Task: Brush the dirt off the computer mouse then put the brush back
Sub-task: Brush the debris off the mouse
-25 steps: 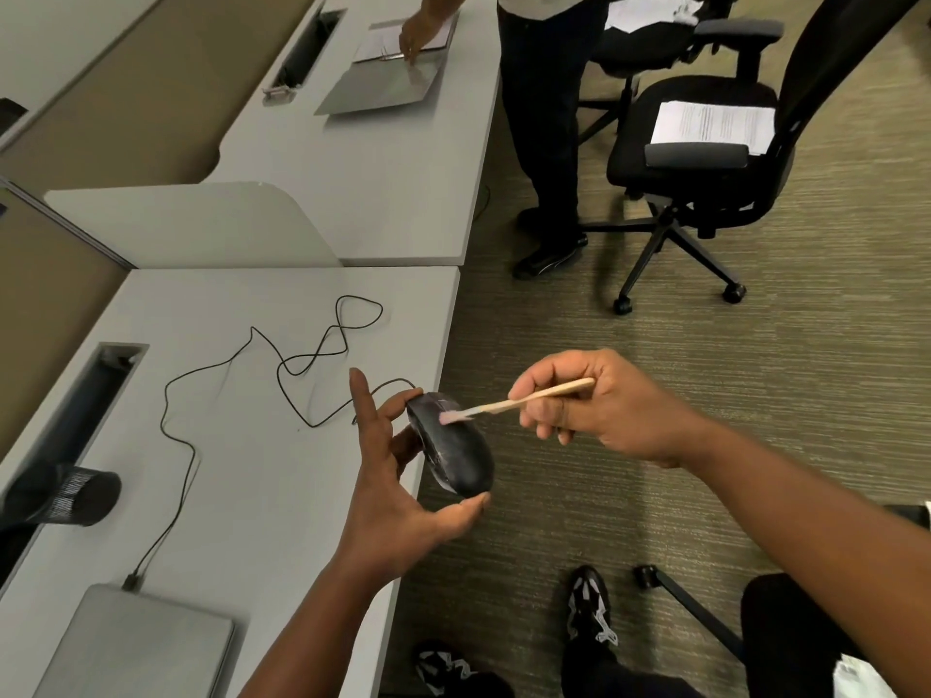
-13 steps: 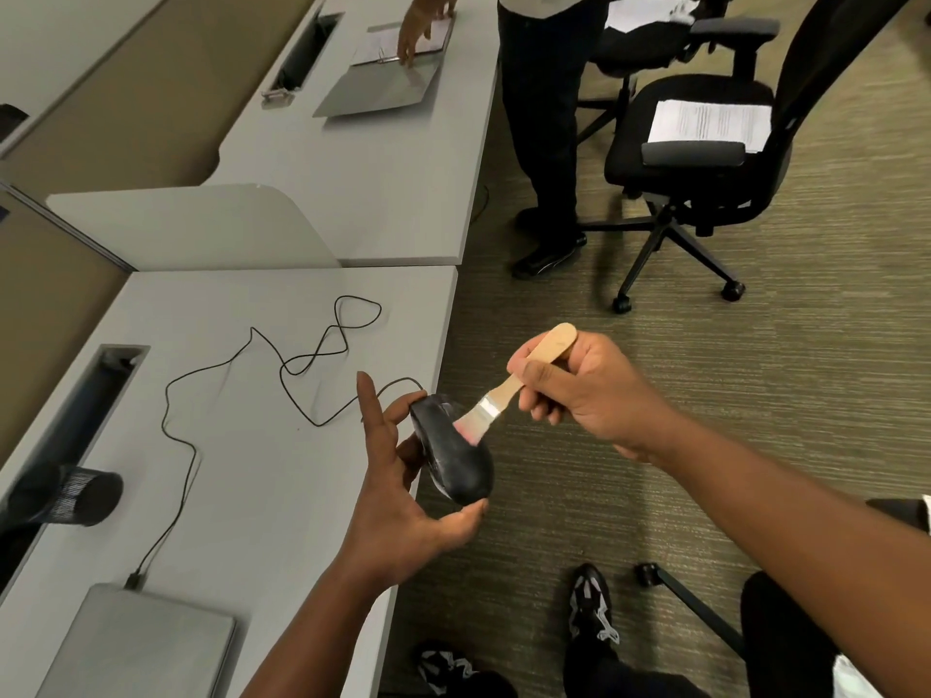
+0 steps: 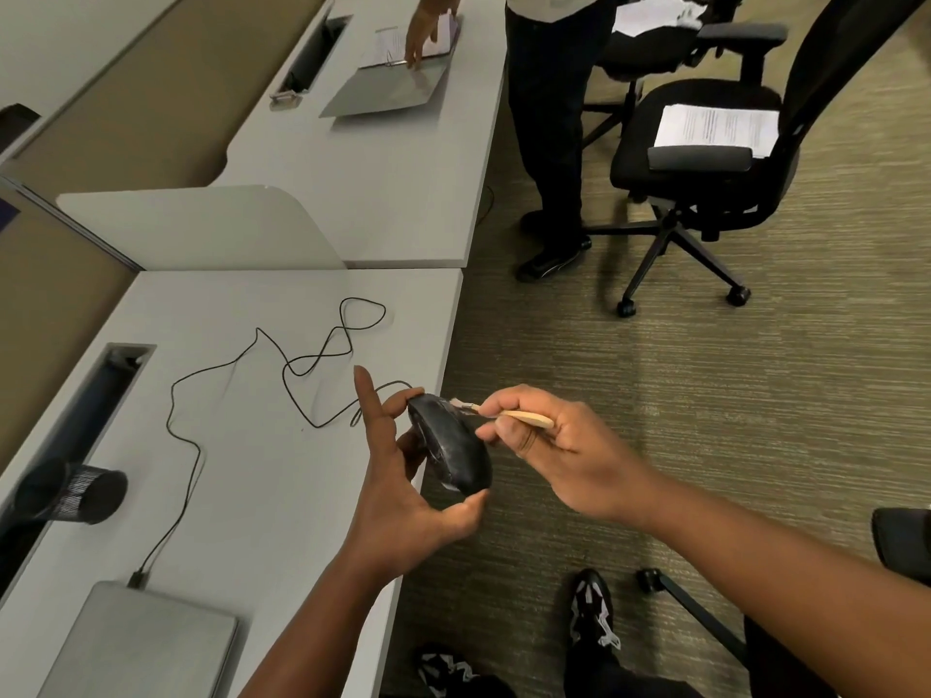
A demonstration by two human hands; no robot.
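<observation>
A black computer mouse point(image 3: 451, 448) with pale dust marks is held up beside the desk edge. My left hand point(image 3: 398, 476) grips it between thumb at the bottom and fingertips at the top, index finger pointing up. Its thin black cable point(image 3: 282, 367) loops over the grey desk point(image 3: 242, 471). My right hand point(image 3: 549, 445) holds a small brush with a wooden handle point(image 3: 526, 418); its bristles point(image 3: 461, 406) touch the mouse's upper end.
A closed laptop point(image 3: 136, 642) lies at the desk's near left, a black mesh cup point(image 3: 80, 493) by the cable slot. Another person point(image 3: 544, 118) stands at the far desk. A black office chair point(image 3: 705, 158) with papers stands on the carpet at right.
My right hand has dropped and turned, so the brush handle lies nearly level instead of pointing up. The bristles have moved up to the mouse's top end. My left hand stays put.
</observation>
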